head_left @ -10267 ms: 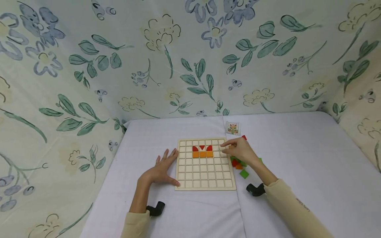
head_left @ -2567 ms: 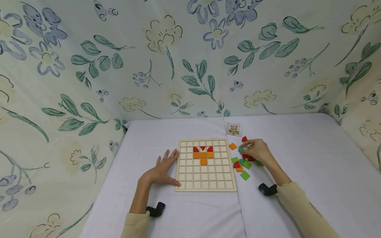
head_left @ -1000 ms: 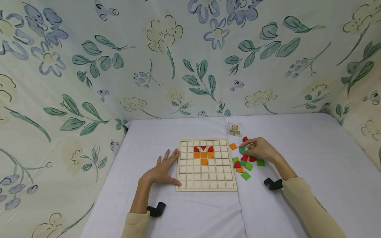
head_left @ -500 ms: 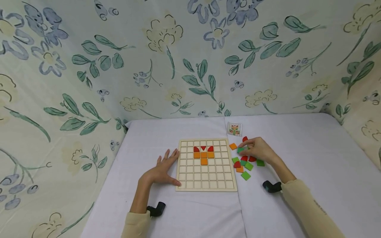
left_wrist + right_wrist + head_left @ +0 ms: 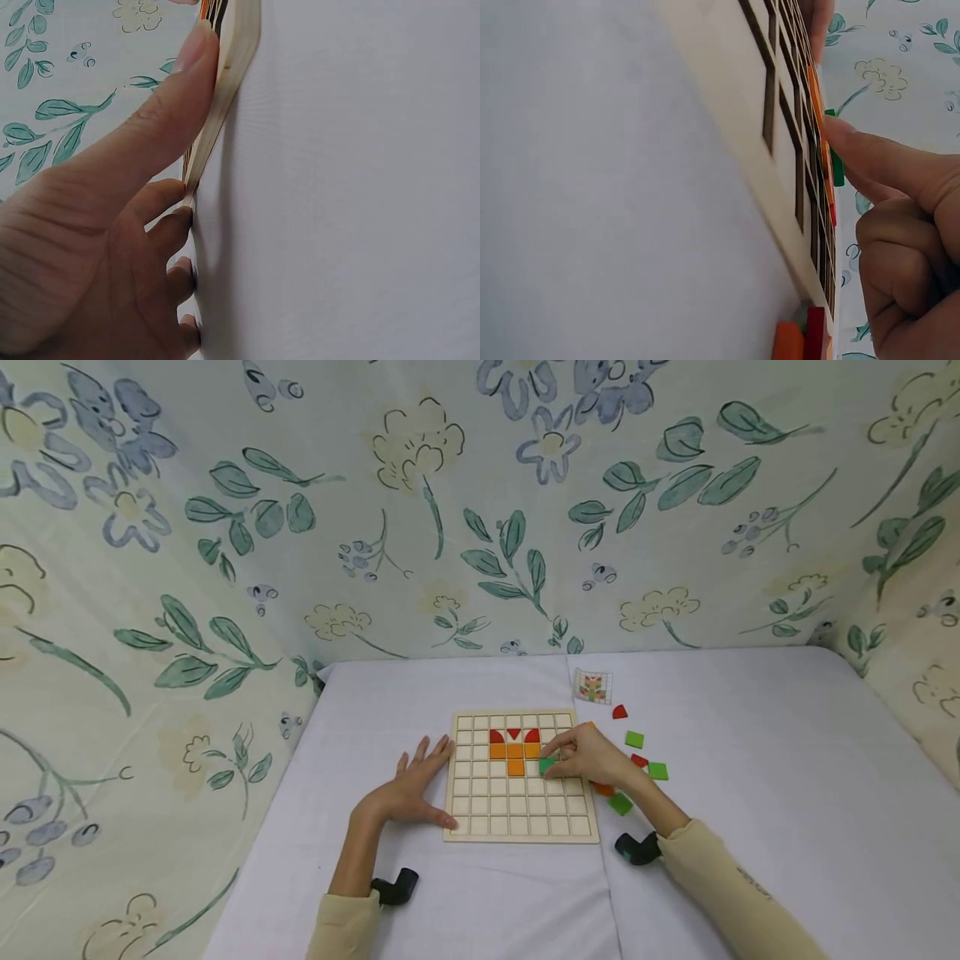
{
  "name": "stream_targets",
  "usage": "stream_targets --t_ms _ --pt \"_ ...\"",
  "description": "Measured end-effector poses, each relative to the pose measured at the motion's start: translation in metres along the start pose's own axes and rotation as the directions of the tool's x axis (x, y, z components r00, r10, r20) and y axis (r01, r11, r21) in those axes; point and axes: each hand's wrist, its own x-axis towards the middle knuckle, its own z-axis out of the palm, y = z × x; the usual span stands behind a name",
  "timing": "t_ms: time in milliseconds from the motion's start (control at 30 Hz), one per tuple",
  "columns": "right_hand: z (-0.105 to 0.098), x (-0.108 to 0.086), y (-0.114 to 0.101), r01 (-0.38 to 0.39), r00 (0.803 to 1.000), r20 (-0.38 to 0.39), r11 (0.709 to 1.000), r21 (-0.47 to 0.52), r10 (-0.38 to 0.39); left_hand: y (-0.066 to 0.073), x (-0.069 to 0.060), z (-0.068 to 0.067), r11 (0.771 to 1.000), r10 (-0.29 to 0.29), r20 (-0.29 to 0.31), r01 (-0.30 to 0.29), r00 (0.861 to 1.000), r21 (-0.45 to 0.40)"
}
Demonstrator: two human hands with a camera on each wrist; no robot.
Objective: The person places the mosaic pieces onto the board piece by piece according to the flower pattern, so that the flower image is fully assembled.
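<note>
A wooden grid board (image 5: 491, 827) lies on the table, with red shaped tiles (image 5: 532, 736) and orange square tiles (image 5: 515, 767) set in its upper middle. My left hand (image 5: 405, 793) is spread along the board's left edge; its thumb touches the near left corner. In the left wrist view, the thumb (image 5: 150, 124) lies along the board's rim. With thumb and index finger, my right hand (image 5: 592, 755) pinches a dark green tile (image 5: 547, 766) at the right part of the grid. Seen edge-on in the right wrist view, the green tile (image 5: 837, 161) stands out beyond the board's surface.
Loose tiles lie right of the board: light green squares (image 5: 634, 739), a red piece (image 5: 619, 712) and others partly hidden by the right arm. A small pattern card (image 5: 593, 686) lies beyond the board's far right corner. A floral cloth (image 5: 465, 485) hangs behind the table.
My right hand has carried the dark green tile leftward from the loose pile to the board. Earlier, an orange square appeared below the orange row. My left hand stays put.
</note>
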Motion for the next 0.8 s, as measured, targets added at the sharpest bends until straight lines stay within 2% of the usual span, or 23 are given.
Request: stream_targets --t_ms 233,367,467,800 --pt "0.0118 0.008 -0.0055 0.047 0.999 0.021 0.998 -0.049 -0.046 -0.0008 0.0005 0.0007 1.0 0.003 -0.005 -0.003 1.0 0.008" --pt "0.0112 0.0074 -0.0044 0.029 1.0 0.007 0.998 -0.058 -0.029 -0.0005 0.0004 0.0007 1.0 -0.003 -0.005 0.003 1.0 0.015" --pt "0.0097 0.0062 -0.0019 0.015 1.0 -0.006 0.999 -0.044 -0.015 0.0002 0.0002 0.0009 1.0 -0.008 -0.007 0.008 1.0 0.013" --pt "0.0099 0.0084 -0.0016 0.043 0.999 -0.008 0.999 -0.007 -0.043 0.0016 0.0007 0.0001 1.0 0.001 -0.01 -0.001 1.0 0.006"
